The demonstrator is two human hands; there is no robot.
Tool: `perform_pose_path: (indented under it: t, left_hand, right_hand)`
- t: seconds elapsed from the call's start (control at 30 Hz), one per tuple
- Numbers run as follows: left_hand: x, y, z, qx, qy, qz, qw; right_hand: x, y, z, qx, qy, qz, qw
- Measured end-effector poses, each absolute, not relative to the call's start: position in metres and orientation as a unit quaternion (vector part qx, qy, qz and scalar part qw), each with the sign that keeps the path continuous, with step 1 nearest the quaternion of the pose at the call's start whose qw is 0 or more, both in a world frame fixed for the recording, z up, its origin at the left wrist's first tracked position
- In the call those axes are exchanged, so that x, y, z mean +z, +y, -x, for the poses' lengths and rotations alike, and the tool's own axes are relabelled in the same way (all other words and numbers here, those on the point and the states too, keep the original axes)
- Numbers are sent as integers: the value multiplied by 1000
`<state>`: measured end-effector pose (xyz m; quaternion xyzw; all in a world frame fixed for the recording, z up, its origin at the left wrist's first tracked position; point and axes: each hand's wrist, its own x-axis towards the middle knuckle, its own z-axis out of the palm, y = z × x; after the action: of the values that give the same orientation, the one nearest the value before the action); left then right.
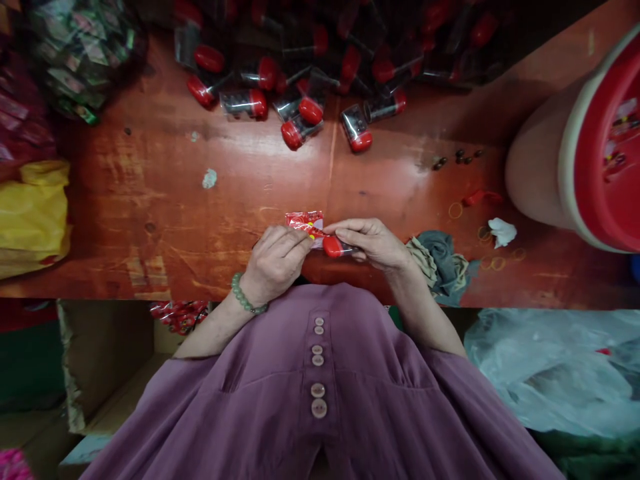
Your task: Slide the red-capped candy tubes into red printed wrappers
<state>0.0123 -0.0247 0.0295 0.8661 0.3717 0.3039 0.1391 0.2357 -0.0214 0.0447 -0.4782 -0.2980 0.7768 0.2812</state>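
Near the front edge of the wooden table (250,193), my left hand (279,262) has its fingers closed on a shiny red packet (304,220) with yellow spots. My right hand (373,243) is closed around a small clear container with a red cap (332,247). The cap points left and lies right beside the packet. My right fingertips reach over the cap to the packet's right side. A green bead bracelet (241,293) circles my left wrist.
Several red-capped containers (245,105) are piled at the back. A large tub with a red rim (590,153) stands at right, near a crumpled cloth (443,263), white tissue (501,232) and rubber bands. Yellow (33,220) and green-filled (85,53) bags lie at left.
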Motion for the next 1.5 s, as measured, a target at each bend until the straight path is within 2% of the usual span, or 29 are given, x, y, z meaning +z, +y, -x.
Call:
perform_pose_path:
  t: [0.2,0.47,0.7,0.8,0.9,1.0,1.13,1.2,1.27,1.33,1.5]
  left_hand:
    - [28,-26,-14,294,355,-878,126]
    - [26,-26,-14,278,332,-895,108]
    - [12,-24,-12,300,321,-879,185]
    - [6,-22,-13,336,279,-882,178]
    - [5,-17,-11,321,277,-885,190]
    - [12,-10,-5,305,316,-862,253]
    - [29,-13,-1,396,460,-712,353]
    - [37,-19,-6,449,503,-567,473]
    - [43,-26,-15,463,490,-397,622]
    - [47,-28,-25,459,459,-258,716]
    - [51,-16,-35,489,459,-130,730]
  right_hand:
    - [37,-21,-238,807,-259,459,265]
    - [30,-23,-233,759,-312,516,245]
    - [40,-28,-219,653,-395,574,298]
    - [37,-30,-212,619,-416,584,321]
    - [36,-31,-203,582,-436,594,345]
    - [39,-30,-197,595,-417,582,366]
    - [46,-27,-192,563,-409,581,422]
    - [49,-26,-189,526,-419,582,457]
    - [50,-25,-184,501,-436,575,479]
    - [50,-24,-178,493,-458,566,476]
    - [47,-26,-173,494,-535,540,422]
